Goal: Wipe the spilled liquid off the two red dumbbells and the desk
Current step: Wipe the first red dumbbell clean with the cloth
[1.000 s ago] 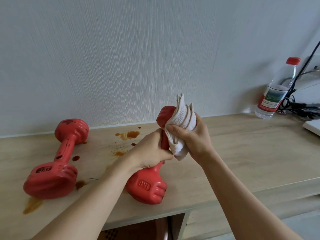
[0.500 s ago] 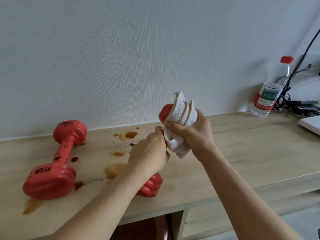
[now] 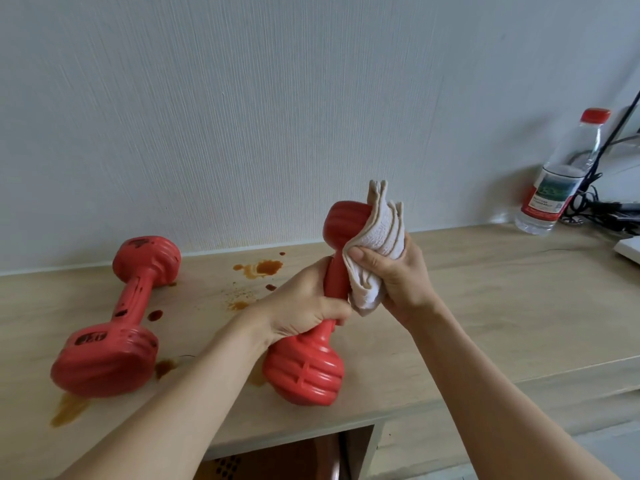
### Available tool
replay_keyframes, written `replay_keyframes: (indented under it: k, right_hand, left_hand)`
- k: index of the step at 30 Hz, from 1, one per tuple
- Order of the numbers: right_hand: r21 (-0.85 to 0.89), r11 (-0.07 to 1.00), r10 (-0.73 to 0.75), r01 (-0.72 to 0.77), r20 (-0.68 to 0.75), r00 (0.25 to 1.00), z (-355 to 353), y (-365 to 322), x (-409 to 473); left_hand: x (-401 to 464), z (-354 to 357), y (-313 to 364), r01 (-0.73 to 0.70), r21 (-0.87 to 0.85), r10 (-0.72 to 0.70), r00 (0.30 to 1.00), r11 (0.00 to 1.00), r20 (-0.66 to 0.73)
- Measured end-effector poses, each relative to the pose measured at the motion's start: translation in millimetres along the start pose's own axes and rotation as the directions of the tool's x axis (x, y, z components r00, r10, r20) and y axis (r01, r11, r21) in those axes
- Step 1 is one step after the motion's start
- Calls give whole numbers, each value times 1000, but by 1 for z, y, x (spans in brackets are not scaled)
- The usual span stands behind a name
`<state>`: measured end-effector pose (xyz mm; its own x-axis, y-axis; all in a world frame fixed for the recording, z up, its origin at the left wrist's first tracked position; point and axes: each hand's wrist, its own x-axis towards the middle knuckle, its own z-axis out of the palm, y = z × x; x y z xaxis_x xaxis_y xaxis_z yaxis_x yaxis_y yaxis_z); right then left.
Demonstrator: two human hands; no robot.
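Observation:
My left hand (image 3: 304,306) grips the handle of a red dumbbell (image 3: 308,368) held tilted above the wooden desk (image 3: 485,306), near head toward me. My right hand (image 3: 398,278) holds a folded white cloth (image 3: 377,251) pressed against the dumbbell's far head and upper handle. A second red dumbbell (image 3: 117,323) lies on the desk at the left, streaked with dark stains. Brown spilled liquid (image 3: 263,268) marks the desk behind my hands, with more patches beside and under the left dumbbell.
A clear water bottle (image 3: 557,174) with a red cap stands at the back right by black cables (image 3: 609,209). A white object's corner (image 3: 628,249) shows at the right edge. The wall runs close behind the desk. An open shelf lies below the front edge.
The dumbbell in my left hand has been raised and turned, so its near head faces me again. The cloth has slid along the upper handle toward the far head.

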<state>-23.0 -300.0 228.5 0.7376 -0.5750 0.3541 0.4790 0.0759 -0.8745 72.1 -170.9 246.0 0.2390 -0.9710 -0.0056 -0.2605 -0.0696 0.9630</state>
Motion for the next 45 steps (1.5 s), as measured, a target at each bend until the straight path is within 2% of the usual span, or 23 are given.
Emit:
replay_keyframes:
  k: [4,8,12,16,20,23,25,26,28,29,31,32,33,34,36,37,38,39,40,41,42,45]
  right_hand:
    - [18,997,76,-78,76,994,-7,3,2]
    - [28,981,188,-190,65,980,-16,3,-1]
    - [77,967,247,-244,-32,968,-24,1,-5]
    - [90,955,289,-281,-93,953,-25,-13,-4]
    - [29,974,225,-223,-82,971,-8,-19,-8]
    - [11,995,95,-95,-165,982,13,-25,-14]
    - [-99,995,-24,-1,-241,970,24,-30,-20]
    - [-230,972,-104,44,-259,960,32,-34,-25]
    - [-540,835,-251,104,-207,946,47,-33,-39]
    - [-656,741,-296,140,-132,946,58,-28,-48]
    - [-834,511,-349,208,20,937,79,-15,-65]
    - [-878,432,-360,208,43,932,85,-11,-69]
    - [-892,417,-351,173,17,936,85,-11,-67]
    - [-886,450,-324,113,-44,945,84,-15,-64]
    - [-792,610,-223,13,-156,962,75,-20,-56]
    - [-679,733,-137,-40,-205,969,70,-20,-50]
    - [-495,860,-7,-128,-262,965,64,-18,-43]
    - [-255,937,164,-239,-284,945,57,-10,-36]
    - [-26,940,322,-340,-265,909,52,-3,-31]
    - [130,903,428,-409,-221,876,49,2,-26]
    - [225,872,475,-434,-178,862,47,7,-22]
    - [274,815,560,-511,-142,816,48,6,-15]
  left_hand:
    - [-1,-2,-6,41,-136,-33,998,990,56]
    - [0,-5,-13,85,-246,-83,996,966,19]
    - [4,-15,-12,33,-292,-79,986,956,-145]
    - [6,-21,-6,-56,-438,-119,924,897,-363]
    - [6,-25,7,-106,-566,-209,861,818,-464]
    - [6,-27,15,-148,-611,-257,812,778,-524]
    - [6,-27,21,-185,-680,-315,780,709,-541]
    - [5,-28,23,-207,-723,-350,767,659,-539]
    - [7,-30,21,-243,-774,-405,740,585,-538]
    - [9,-31,17,-235,-765,-410,731,599,-545]
    - [11,-30,9,-163,-690,-393,720,705,-571]
    - [11,-27,6,-134,-660,-395,707,739,-586]
    - [12,-24,5,-130,-653,-401,695,746,-596]
    - [12,-21,7,-148,-652,-395,689,744,-608]
    - [14,-17,12,-163,-610,-359,681,776,-639]
    - [14,-15,15,-164,-576,-332,679,801,-654]
    - [13,-14,19,-178,-549,-297,685,817,-665]
    - [14,-13,21,-210,-536,-260,695,818,-670]
    - [14,-12,26,-253,-530,-221,705,810,-674]
    - [15,-12,29,-293,-521,-187,705,802,-684]
    - [15,-13,31,-331,-505,-159,692,797,-704]
    - [18,-14,32,-390,-422,-101,626,819,-774]
